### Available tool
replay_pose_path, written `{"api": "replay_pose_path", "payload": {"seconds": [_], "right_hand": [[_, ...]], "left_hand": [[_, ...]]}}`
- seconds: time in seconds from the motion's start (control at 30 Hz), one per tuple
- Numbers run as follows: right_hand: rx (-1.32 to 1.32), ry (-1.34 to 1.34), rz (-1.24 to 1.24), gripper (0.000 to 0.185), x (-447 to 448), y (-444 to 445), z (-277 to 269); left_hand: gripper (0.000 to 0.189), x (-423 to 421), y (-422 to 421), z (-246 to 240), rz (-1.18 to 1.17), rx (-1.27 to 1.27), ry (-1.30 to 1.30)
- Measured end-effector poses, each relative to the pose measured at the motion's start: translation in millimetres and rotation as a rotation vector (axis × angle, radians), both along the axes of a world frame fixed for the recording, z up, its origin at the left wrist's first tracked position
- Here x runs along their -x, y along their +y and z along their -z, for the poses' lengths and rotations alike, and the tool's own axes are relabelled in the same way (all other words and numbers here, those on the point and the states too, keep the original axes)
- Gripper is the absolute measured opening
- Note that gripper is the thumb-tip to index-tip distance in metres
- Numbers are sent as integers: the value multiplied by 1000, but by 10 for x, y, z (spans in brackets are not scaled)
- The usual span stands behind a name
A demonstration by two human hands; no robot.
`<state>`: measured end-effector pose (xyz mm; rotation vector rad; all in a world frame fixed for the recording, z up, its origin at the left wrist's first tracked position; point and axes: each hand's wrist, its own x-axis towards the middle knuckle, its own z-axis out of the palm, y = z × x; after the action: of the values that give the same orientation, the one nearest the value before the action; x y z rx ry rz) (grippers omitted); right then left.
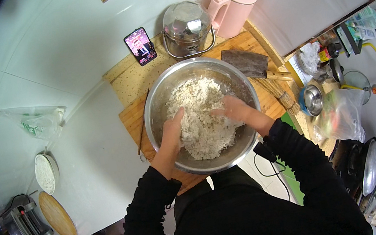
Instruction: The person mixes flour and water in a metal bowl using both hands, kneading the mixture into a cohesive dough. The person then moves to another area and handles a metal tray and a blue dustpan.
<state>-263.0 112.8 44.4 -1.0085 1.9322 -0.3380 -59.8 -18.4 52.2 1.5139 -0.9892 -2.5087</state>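
Observation:
A wide stainless steel bowl (163, 151) holds a shaggy, crumbly mass of floury dough (205, 135). Both my hands are inside it. At the bowl's left side, my left hand (173, 125) presses into the edge of the mass, thumb showing on top and the other fingers mostly hidden. My right hand (236, 109) touches the mass from the right; it is blurred by motion, so its fingers are hard to make out. Beneath the bowl lies a wooden board (131, 117).
Behind the bowl stand a phone (140, 46) with a lit screen, a lidded metal pot (186, 25) and a pink electric kettle (235, 8). A straw brush (276, 94) lies right; a thin dark stick (143, 122) lies left. Farther left is a bowl of white powder (45, 173).

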Motion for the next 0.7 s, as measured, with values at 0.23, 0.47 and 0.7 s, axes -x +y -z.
{"api": "replay_pose_path", "payload": {"seconds": [0.23,0.47,0.7], "right_hand": [[332,457,131,70,-191,-708,596],[383,-232,290,63,-668,-666,576],[689,-752,754,35,-666,-276,-16]], "left_hand": [[61,7,-150,314,-127,91,34],[52,215,-202,547,-240,-246,160],[61,260,219,66,-110,-167,283]]}}
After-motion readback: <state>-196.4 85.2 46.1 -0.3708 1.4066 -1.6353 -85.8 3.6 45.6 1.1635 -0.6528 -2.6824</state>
